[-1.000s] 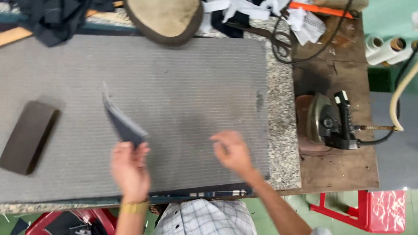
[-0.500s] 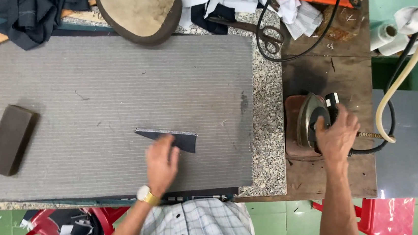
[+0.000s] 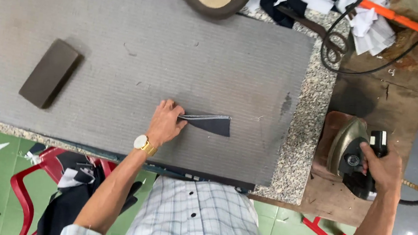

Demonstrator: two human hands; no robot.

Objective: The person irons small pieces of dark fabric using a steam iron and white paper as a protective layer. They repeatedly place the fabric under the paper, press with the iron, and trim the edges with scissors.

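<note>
Dark folded fabric piece [image 3: 209, 123] lies flat on grey padded worktop [image 3: 139, 49]; left hand [image 3: 164, 124] fingers press its left end down. Right hand [image 3: 383, 167] fingers clenched on iron [image 3: 351, 154] handle, off worktop's right edge.

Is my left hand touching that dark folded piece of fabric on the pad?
Touching. The head view shows the left hand with fingertips pressed on the pointed end of the dark fabric piece.
</note>
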